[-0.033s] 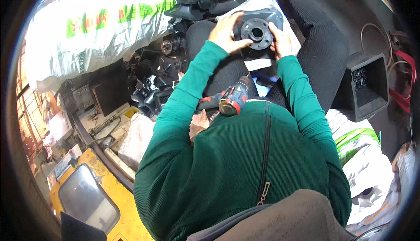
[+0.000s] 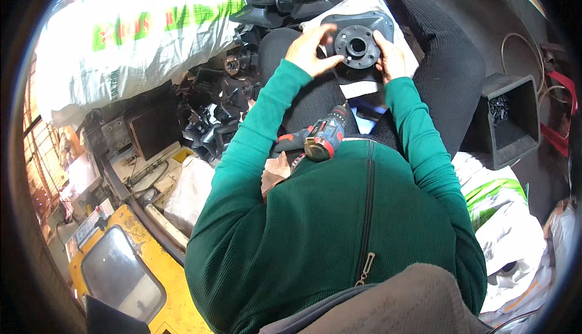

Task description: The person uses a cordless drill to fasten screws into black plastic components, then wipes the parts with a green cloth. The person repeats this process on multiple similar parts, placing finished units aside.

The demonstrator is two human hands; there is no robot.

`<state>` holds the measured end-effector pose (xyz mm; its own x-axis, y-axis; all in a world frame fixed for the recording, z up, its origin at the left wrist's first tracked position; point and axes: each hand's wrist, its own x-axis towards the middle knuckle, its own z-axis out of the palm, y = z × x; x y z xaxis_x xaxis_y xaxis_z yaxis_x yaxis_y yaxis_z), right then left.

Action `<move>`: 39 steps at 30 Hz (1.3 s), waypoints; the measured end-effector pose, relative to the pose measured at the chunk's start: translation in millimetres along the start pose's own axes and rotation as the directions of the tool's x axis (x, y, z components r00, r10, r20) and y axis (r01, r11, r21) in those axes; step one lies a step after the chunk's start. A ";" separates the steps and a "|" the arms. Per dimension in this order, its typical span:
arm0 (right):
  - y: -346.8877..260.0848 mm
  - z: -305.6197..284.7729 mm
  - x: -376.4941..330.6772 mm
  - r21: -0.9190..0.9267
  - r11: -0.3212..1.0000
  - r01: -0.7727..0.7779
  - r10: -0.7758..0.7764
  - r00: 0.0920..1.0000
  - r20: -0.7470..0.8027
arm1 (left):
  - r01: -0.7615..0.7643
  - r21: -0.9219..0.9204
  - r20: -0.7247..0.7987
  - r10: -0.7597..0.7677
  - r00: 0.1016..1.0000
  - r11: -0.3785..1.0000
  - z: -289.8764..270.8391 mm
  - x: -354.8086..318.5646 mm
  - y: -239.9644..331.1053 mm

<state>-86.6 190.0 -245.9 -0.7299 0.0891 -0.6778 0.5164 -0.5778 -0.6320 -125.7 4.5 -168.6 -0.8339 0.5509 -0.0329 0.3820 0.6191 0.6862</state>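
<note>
A round black flange (image 2: 348,58) with a raised central hub and a ring of holes rests on a dark square-based plastic part (image 2: 375,20) over my lap. My right hand (image 2: 392,60) grips the right side of the flange, its thumb on the rim and its fingers curled beneath. On the other side my left hand (image 2: 308,50) is open, thumb and fingers spread apart. Its thumb tip is close to the lower left rim; I cannot tell if it touches. A blue, red and black cordless drill (image 2: 322,140) lies against my waist, its bit pointing away from me.
White cloth (image 2: 367,0) lies under the part. More black plastic parts (image 2: 262,3) are piled at the far left and beside my left leg. At right stands a black bin (image 2: 512,122) with dark screws. A large white sack (image 2: 139,43) and yellow machine panel (image 2: 127,261) are at left.
My left hand has shifted slightly to the left, its fingers a little farther from the flange. My right hand keeps its grip, and the drill lies where it was.
</note>
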 end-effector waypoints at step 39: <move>-6.2 1.8 6.7 0.064 0.997 -0.037 0.035 0.999 0.031 | -0.070 0.202 -0.195 0.110 0.975 0.977 38.4 60.4 13.8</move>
<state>-95.5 192.8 -245.8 -0.7249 0.0435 -0.6875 0.5133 -0.6316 -0.5811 -155.5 67.8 -189.0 -0.8485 0.4958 0.1848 0.5116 0.6794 0.5260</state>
